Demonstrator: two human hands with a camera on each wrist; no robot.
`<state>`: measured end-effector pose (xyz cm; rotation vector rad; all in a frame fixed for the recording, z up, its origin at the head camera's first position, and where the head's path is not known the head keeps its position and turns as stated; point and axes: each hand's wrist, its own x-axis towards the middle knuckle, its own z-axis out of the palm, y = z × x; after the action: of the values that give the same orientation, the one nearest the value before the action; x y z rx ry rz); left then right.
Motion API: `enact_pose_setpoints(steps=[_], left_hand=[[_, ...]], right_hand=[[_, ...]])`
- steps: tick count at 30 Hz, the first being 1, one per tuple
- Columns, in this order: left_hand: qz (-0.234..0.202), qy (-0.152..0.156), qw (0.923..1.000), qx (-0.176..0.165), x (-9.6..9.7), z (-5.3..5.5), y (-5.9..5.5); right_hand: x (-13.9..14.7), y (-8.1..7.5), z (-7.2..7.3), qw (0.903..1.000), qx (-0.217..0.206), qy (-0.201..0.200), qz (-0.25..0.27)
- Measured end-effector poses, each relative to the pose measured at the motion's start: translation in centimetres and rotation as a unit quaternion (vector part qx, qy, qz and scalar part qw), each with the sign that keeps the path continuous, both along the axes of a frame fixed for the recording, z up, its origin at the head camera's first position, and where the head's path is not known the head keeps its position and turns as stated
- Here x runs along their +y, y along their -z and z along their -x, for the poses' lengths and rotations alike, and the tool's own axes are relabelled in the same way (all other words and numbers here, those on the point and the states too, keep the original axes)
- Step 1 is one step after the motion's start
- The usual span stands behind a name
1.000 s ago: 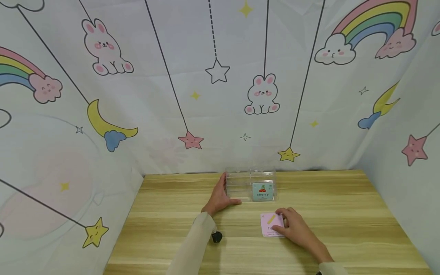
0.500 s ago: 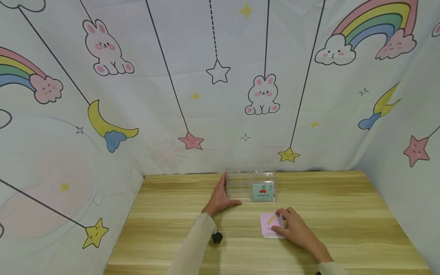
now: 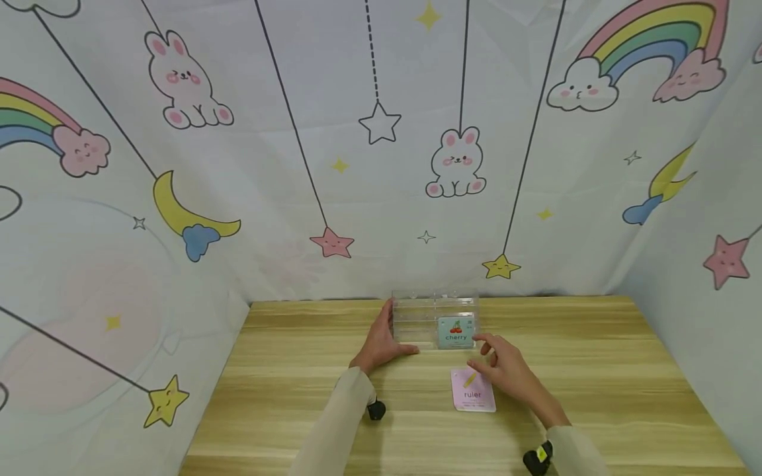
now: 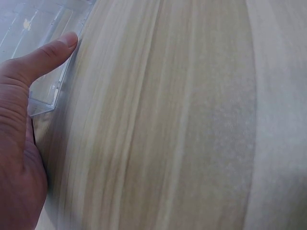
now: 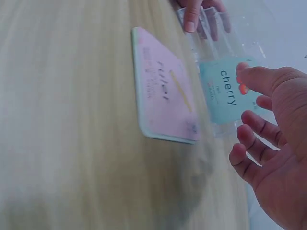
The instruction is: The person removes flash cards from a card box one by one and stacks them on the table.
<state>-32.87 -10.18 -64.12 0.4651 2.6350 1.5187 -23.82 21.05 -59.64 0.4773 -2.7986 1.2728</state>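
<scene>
A clear plastic divided box [image 3: 413, 324] stands at the back of the table. My left hand [image 3: 381, 340] holds its left side, thumb along the front edge and fingers round the side. In the left wrist view that thumb [image 4: 50, 55] lies over the box's rim. A teal "cherry" flash card [image 3: 455, 332] sits in the box's front right compartment. Before the box lies a small stack of flash cards [image 5: 165, 88] with a pink "ruler" card on top. My right hand [image 3: 506, 370] hovers at the stack's upper right, fingers loosely bent, holding nothing.
The wood-grain table [image 3: 286, 396] runs back to a white cloth backdrop [image 3: 381, 185] printed with rabbits, stars and rainbows. Cloth also hangs along both sides. A small black device [image 3: 376, 410] is worn at the left wrist, another [image 3: 538, 459] at the right.
My right hand has let go of the "ruler" cards and moved up toward the box, uncovering the printed word. The cards stay where they were. My left hand keeps its place on the box.
</scene>
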Motion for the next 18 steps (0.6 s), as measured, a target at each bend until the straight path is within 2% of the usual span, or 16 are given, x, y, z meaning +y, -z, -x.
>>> enact_pose_setpoints(steps=[9, 18], left_hand=[[0.005, -0.005, 1.0, -0.004, 0.1, -0.2, -0.2], [0.009, -0.001, 1.0, -0.002, 0.1, -0.2, -0.3]], right_hand=[[-0.6, -1.1, 2.4, 1.0, 0.002, 0.004, -0.005], [-0.3, -0.6, 2.7, 1.0, 0.0, 0.006, 0.006]])
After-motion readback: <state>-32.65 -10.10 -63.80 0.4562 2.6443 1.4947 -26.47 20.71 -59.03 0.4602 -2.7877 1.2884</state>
